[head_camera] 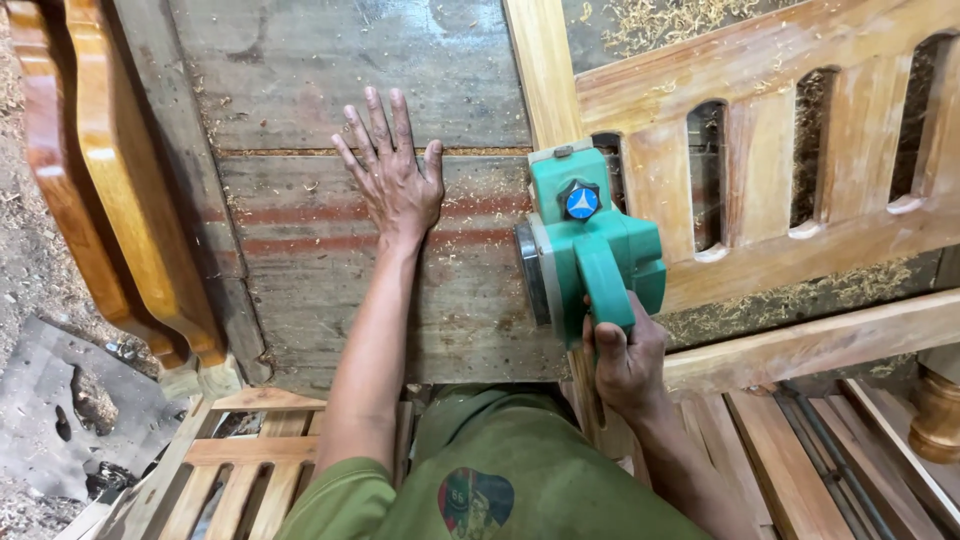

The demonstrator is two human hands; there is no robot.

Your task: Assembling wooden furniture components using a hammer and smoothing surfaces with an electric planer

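Observation:
My left hand [393, 172] lies flat with fingers spread on a worn, dusty wooden board [300, 260]. My right hand [628, 362] grips the rear handle of a green electric planer [590, 240]. The planer sits on the edge of a long light wooden plank [545, 70] that runs away from me. The planer has a black knob with a blue face on top. Right of it lies a slatted wooden frame [780, 170] with rounded slots.
Curved varnished wooden pieces [110, 190] lean at the left. Sawdust and shavings [680, 20] cover the far surface. Slatted wood furniture parts [240, 470] lie below left, and more boards [800, 450] below right. Dirt ground with a dark sheet [50, 410] is at far left.

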